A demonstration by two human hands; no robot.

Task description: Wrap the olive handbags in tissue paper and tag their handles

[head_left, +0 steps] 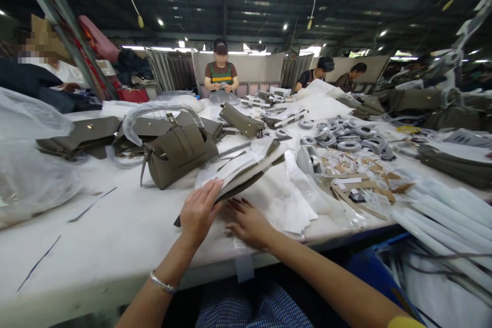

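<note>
Across the middle of the frame, a white desk [126, 230] spread out under strip lights, crowded with olive bags and wrapping.

At the centre, the left hand [198, 212] was closed around the near left edge of a flat, layered bundle [249, 171], olive and white, which slanted up and to the right, its near end raised. A silver bracelet [163, 283] circled the left wrist. The right hand [248, 221] lay just to the right and slightly lower, open and palm down with fingers spread, near the bundle's underside; whether its fingertips touched the bundle could not be told. It appeared to hold nothing.

Beyond the left hand, left of centre, an olive handbag [179, 156] stood with its handle [132, 119] wrapped in pale plastic. A smaller olive pouch [242, 120] lay behind the bundle. Right of the bundle were a crumpled white sheet [282, 205], brown scraps [384, 179] and a heap of grey rings [349, 144]. Long white tubes [453, 210] filled the lower right, and a clear plastic bag [31, 174] bulged at the left edge. Two thin dark strips [39, 262] lay at the lower left. In the upper centre, a person [221, 74] in a dark cap faced the desk from its far side, hands together in front.
</note>
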